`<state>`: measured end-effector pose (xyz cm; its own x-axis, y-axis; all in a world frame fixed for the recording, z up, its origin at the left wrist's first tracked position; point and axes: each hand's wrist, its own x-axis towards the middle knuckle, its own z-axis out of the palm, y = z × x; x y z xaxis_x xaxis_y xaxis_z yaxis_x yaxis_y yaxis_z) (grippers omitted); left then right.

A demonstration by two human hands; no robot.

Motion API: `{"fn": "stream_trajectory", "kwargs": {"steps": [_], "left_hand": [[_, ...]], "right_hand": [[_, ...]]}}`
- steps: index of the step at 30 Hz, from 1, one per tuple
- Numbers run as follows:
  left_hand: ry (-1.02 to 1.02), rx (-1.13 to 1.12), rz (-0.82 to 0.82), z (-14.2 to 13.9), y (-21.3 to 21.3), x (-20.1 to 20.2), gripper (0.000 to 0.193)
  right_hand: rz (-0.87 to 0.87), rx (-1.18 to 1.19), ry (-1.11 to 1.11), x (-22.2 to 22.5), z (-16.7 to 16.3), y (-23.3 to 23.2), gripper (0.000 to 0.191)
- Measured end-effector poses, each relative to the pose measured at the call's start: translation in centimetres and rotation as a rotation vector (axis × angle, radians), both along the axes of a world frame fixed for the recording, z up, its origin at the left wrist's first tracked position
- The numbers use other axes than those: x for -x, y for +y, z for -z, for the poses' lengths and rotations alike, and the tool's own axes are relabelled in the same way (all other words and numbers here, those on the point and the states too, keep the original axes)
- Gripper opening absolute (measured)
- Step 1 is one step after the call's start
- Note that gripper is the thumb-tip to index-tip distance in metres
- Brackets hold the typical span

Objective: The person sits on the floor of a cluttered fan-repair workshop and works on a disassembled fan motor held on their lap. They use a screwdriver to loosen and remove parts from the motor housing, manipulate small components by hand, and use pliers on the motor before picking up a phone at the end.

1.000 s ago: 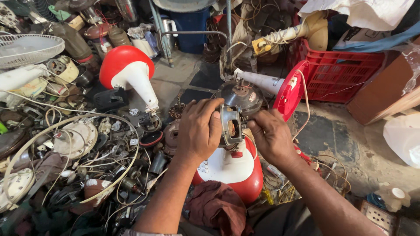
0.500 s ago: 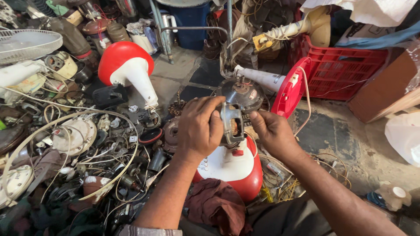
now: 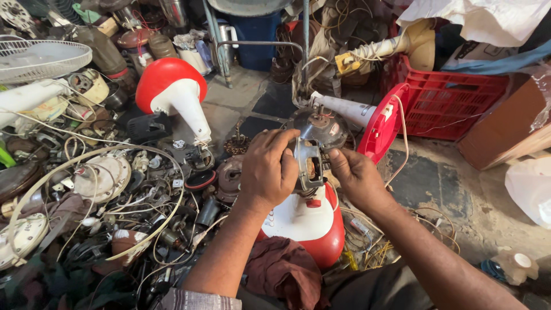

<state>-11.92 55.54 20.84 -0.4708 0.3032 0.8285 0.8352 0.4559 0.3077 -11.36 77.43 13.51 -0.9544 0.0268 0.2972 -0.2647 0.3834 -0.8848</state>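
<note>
Closest to the camera, a crumpled maroon cloth [image 3: 284, 274] is lying in the lap area, right against the red-and-white plastic fan base [image 3: 310, 227] that is sitting on the floor between the two forearms.

Just above that base, both hands are working on the grey metal fan motor with its silvery bracket [image 3: 313, 150]. The left hand [image 3: 268, 167] is wrapping over the motor's left side, fingers curled and clamped on the bracket edge. The right hand [image 3: 357, 179] is pressing in from the right, fingers pinching the side of the same bracket, so it's gripping too. The motor is sitting dead centre between them, its long axis running up and away from the person, with the rounded housing at the far end. Both hands are about equally close, one per side.

To the left, a heap of loose wires and small metal parts [image 3: 109, 195] is sprawling over the floor, with a red-and-white cone-shaped fan stand [image 3: 175, 95] tipped over among it.

Further back on the right, a red plastic crate [image 3: 453, 106] is standing there; what's inside, I can't make out. A dark blue plastic bin [image 3: 258, 40] is sitting at the far back, contents hidden too.
</note>
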Motion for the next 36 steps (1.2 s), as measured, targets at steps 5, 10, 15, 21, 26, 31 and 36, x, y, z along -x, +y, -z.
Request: {"fn": "stream_trajectory", "kwargs": {"steps": [5,10,15,21,26,31,36], "left_hand": [[-0.003,0.03,0.011,0.0,-0.6,-0.3,0.036],[-0.046,0.007,-0.006,-0.2,0.1,0.0,0.035],[0.043,-0.012,-0.168,2.1,-0.9,-0.1,0.038],[-0.505,-1.335,0.296,9.9,-3.7,-0.8,0.043],[-0.833,-1.682,0.582,13.2,-4.0,0.2,0.049],[-0.652,-1.043,-0.061,12.3,-4.0,-0.7,0.041],[-0.518,-1.244,0.029,10.0,-4.2,-2.6,0.051]], "right_hand": [[0.029,-0.131,0.001,-0.4,0.0,0.6,0.047],[-0.02,0.035,0.015,0.3,0.5,-0.3,0.045],[0.035,-0.184,0.161,-0.1,-0.4,0.0,0.031],[0.016,-0.284,0.649,-1.5,-2.1,-0.8,0.015],[0.188,-0.307,0.538,-1.8,-1.2,-2.1,0.012],[0.32,-0.461,0.457,-0.4,1.0,-1.2,0.018],[0.342,-0.16,0.083,0.4,-0.2,-1.1,0.049]]}}
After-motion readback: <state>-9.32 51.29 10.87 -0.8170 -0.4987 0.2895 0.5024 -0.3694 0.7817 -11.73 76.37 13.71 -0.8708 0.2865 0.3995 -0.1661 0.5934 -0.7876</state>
